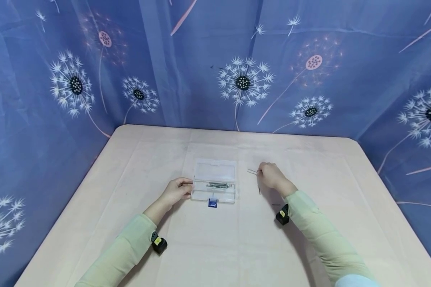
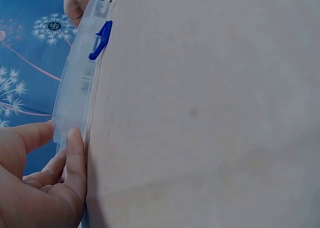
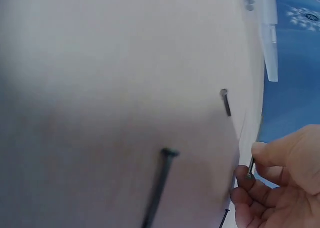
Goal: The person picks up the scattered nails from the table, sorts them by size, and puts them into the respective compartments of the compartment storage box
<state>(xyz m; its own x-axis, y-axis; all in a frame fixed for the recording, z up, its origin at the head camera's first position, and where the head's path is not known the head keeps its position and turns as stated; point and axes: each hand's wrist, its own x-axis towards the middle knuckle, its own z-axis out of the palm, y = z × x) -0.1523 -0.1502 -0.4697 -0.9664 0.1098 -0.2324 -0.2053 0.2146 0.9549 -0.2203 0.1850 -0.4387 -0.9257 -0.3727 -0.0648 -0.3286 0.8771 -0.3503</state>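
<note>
A clear plastic storage box (image 1: pixel 213 196) lies on the table with its lid (image 1: pixel 214 170) folded back and a blue latch (image 1: pixel 212 203) at the front. Several dark nails (image 1: pixel 219 185) are inside it. My left hand (image 1: pixel 176 191) grips the box's left end, fingers and thumb around the edge in the left wrist view. To the right of the box, thumb and fingers of my right hand (image 1: pixel 272 175) pinch nails; a nail (image 3: pixel 251 168) shows between the fingertips in the right wrist view. Under that hand lie loose nails (image 3: pixel 226 103) on the tabletop.
A pale cloth covers the table (image 1: pixel 208 251). Another loose nail (image 1: pixel 275 205) lies near the right wrist's black camera (image 1: pixel 282 215). A second camera (image 1: pixel 159 244) sits on the left wrist. Behind the table hangs a blue curtain (image 1: pixel 194 79) printed with dandelions.
</note>
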